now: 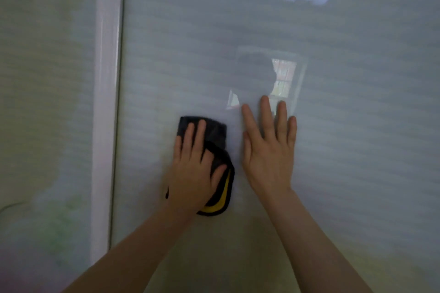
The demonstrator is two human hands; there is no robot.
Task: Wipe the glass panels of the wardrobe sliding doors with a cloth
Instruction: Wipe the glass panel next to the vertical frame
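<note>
Frosted glass panel fills most of my view, pale grey-white with faint horizontal banding and two bright reflections, one at the upper right and one above the right hand. A white frame strip runs vertically at the left, with a second panel beyond it. I note the cloth lies flat against the glass at lower centre: dark grey, folded, with a yellow layer and black edging showing at its lower right. My left hand presses on the cloth, fingers mostly extended over it, none visibly curled round it. My right hand lies open just beside the cloth, fingers straight and slightly spread, palm toward the glass; contact cannot be confirmed.
</note>
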